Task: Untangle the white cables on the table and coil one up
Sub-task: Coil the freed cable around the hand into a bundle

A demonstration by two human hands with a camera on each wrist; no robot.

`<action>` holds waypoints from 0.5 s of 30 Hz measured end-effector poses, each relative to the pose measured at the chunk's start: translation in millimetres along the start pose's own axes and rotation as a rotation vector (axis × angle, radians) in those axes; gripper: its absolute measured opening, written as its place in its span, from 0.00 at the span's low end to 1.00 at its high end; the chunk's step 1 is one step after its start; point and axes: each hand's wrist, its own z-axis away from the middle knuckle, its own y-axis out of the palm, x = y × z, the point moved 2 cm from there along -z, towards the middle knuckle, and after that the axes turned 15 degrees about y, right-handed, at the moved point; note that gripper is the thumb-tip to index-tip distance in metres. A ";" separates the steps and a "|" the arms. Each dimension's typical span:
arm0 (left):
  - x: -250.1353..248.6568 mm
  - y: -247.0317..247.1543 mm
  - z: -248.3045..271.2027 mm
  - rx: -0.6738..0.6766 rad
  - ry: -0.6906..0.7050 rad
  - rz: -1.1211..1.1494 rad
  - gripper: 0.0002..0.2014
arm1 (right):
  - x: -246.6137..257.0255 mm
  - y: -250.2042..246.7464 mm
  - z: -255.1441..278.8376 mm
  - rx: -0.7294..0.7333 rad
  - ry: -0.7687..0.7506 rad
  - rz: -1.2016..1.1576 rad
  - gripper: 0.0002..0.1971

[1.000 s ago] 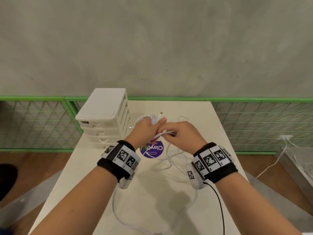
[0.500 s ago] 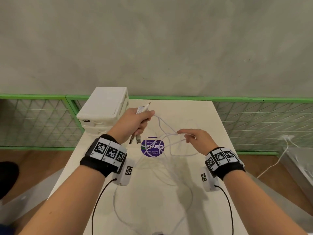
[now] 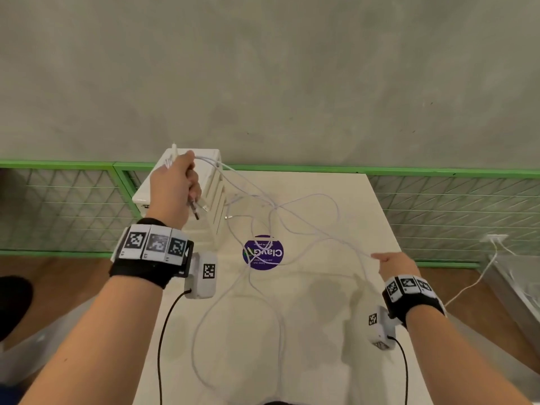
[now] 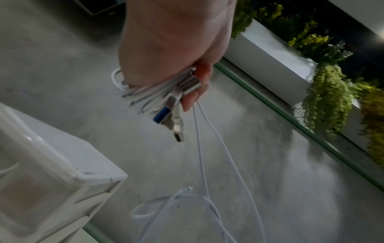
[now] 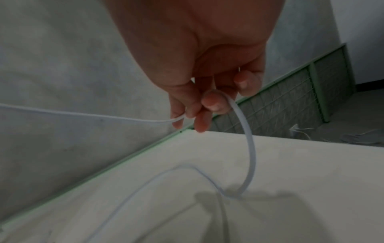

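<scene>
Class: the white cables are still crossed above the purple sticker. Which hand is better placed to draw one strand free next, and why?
The right hand: it pinches a single strand, free to pull. The left hand grips the bundle of cable ends, anchoring it.

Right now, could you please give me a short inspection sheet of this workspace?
Surface: cream table, round purple sticker near its middle.
Job's things: white cables tangled, partly lifted, loops trailing on the table.
Clutter: white drawer unit at the far left corner.
Grippers: left hand grips a cable bundle with USB plugs; right hand pinches one strand.
Cables: black wrist-camera leads; white lead on the floor, right.
Surroundings: grey wall, green mesh fence, wooden floor.
</scene>
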 end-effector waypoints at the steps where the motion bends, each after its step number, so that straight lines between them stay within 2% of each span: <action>1: -1.1 2.7 1.6 0.001 0.010 -0.012 0.15 | -7.4 5.8 -0.1 0.022 0.032 0.012 0.22; 3: -3.3 8.7 5.7 0.019 0.034 -0.036 0.14 | -16.1 18.9 1.9 0.058 0.072 0.060 0.20; 5: -4.7 19.7 10.9 0.120 0.070 -0.113 0.14 | -11.8 32.1 7.9 0.092 0.077 0.162 0.20; 7: -3.6 35.9 19.6 0.262 0.094 -0.254 0.13 | 7.9 37.2 19.6 0.003 -0.004 0.225 0.23; 8: -2.7 44.6 24.5 0.312 0.097 -0.302 0.12 | 23.4 36.1 27.7 -0.067 -0.113 0.157 0.24; 10: -1.6 59.7 34.0 0.380 0.086 -0.327 0.11 | 58.0 27.9 50.9 -0.098 -0.400 -0.217 0.27; 11: -1.2 65.2 38.1 0.407 0.079 -0.323 0.11 | 78.2 20.4 70.4 -0.078 -0.558 -0.396 0.28; 13: -1.2 72.8 44.2 0.470 0.065 -0.317 0.13 | 112.6 9.7 110.3 -0.025 -0.820 -0.609 0.27; 15: -3.5 79.3 51.0 0.570 0.047 -0.278 0.15 | 139.9 6.8 139.4 0.057 -0.939 -0.679 0.25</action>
